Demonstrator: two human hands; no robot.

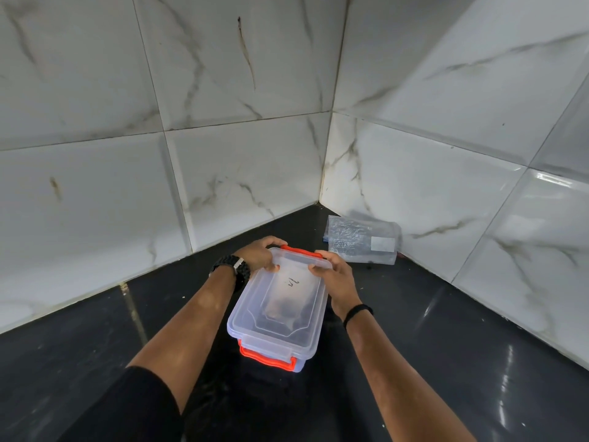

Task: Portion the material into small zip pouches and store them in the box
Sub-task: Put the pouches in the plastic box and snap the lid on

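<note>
The box (277,311) sits on the dark counter (430,362), long axis running near to far, clear lid (280,301) on top. Both hands are at its far end. The left hand (259,253) curls its fingers over the far-left corner, thumb on the lid. The right hand (334,275) curls over the far-right corner, thumb pressing the lid edge. The far clip (302,251) stands between them; the near clip (266,358) hangs against the near wall.

Risks, as judged:
- Whether the lid is going on or coming off cannot be told. If it is being pressed down, uneven thumb pressure may seat one corner only, and the far clip may then not catch.
- If it is being pried off, a sudden release may jerk the light box and spill what is inside.
- The glossy counter gives little grip; the box may slide toward the wall (223,186).

Unclear:
- A dark mass shows through the lid, blurred; material or filled pouches, I cannot tell.
- A scribble on the lid is unreadable.
- The packet (360,239) lies far right by the corner, well apart from the box; contents and label are illegible.
- Fingertips beyond the far rim are hidden.
- No loose pouches are visible.
</note>
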